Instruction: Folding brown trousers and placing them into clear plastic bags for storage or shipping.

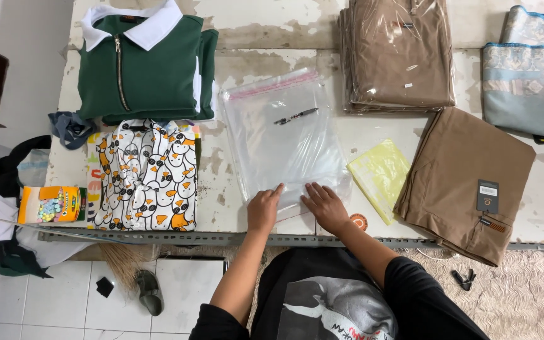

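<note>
A stack of clear plastic bags (284, 135) lies in the middle of the worn white table (247, 56), with a black pen (296, 116) resting on top. My left hand (263, 209) presses its fingertips on the near edge of the bags. My right hand (326, 206) lies flat beside it, fingers spread on the same edge. Neither hand holds anything. Folded brown trousers (467, 182) with a dark tag lie to the right, and a yellow folded sheet (380, 176) sits between them and the bags.
A folded green zip top with white collar (143, 66) and a duck-print shirt (146, 173) lie at left. Bagged brown garments (398, 53) sit at back, patterned blue-grey cloth (527, 82) at far right. An orange packet (50, 204) is at the left edge. A metal rail (158, 237) lines the front.
</note>
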